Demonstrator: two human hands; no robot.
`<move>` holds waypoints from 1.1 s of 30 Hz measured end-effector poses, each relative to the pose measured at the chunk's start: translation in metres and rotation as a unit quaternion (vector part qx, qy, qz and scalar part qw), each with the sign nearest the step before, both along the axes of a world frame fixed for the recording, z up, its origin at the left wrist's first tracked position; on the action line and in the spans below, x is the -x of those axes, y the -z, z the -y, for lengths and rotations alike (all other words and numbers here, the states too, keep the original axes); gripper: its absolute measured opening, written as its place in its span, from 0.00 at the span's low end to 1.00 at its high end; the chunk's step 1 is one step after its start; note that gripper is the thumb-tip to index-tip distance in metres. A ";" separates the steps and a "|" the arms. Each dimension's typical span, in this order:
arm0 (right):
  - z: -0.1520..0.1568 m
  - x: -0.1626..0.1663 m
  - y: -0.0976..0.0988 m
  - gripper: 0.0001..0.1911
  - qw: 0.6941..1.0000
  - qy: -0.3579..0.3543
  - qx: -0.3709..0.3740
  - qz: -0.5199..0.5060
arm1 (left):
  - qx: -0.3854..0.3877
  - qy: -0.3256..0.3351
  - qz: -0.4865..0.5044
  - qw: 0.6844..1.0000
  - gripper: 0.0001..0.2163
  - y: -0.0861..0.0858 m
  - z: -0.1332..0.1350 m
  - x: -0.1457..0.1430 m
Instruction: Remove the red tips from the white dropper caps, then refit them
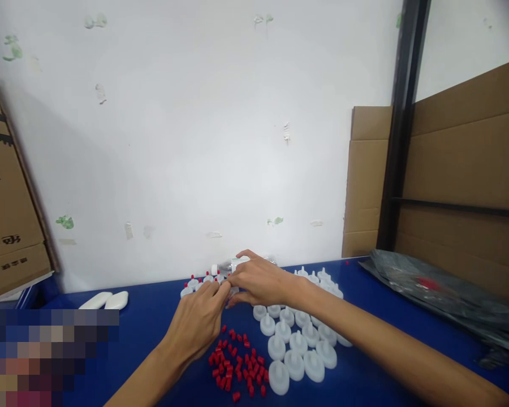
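Observation:
My left hand and my right hand meet above the blue table, fingertips close together. The fingers of my left hand are bent and closed. In my right hand the thumb and fingers come together beside them, with one finger raised. Whatever they hold is mostly hidden; a bit of white shows between the hands. Behind my left hand stand several white nozzle lids with red tips. Below the hands lies a scatter of small red caps. To their right, white nozzle lids without red caps stand in rows, partly behind my right forearm.
A clear plastic bottle with a white cap lies against the wall. Two white rounded objects rest on the blue table at left. Dark plastic bags lie at right, near cardboard and a black post.

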State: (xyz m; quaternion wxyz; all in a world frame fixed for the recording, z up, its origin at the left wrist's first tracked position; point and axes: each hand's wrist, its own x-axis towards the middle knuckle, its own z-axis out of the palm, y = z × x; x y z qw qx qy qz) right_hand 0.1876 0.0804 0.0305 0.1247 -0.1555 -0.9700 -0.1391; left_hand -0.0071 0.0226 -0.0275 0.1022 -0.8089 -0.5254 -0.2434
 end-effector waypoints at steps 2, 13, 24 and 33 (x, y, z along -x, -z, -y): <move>-0.001 -0.004 -0.006 0.05 1.000 0.008 -0.012 -0.003 | 0.001 -0.028 0.009 1.000 0.13 -0.002 0.003 0.002; -0.064 -0.080 -0.016 0.14 0.978 0.188 0.067 -0.061 | 0.065 -0.032 0.022 0.997 0.14 0.002 0.001 0.008; -0.083 -0.085 0.002 0.16 0.963 0.204 0.169 0.056 | 0.123 -0.006 -0.001 0.992 0.11 0.012 -0.001 0.003; -0.079 -0.080 0.007 0.16 0.946 0.223 0.206 0.113 | 0.128 -0.011 0.002 0.992 0.10 0.020 -0.006 0.007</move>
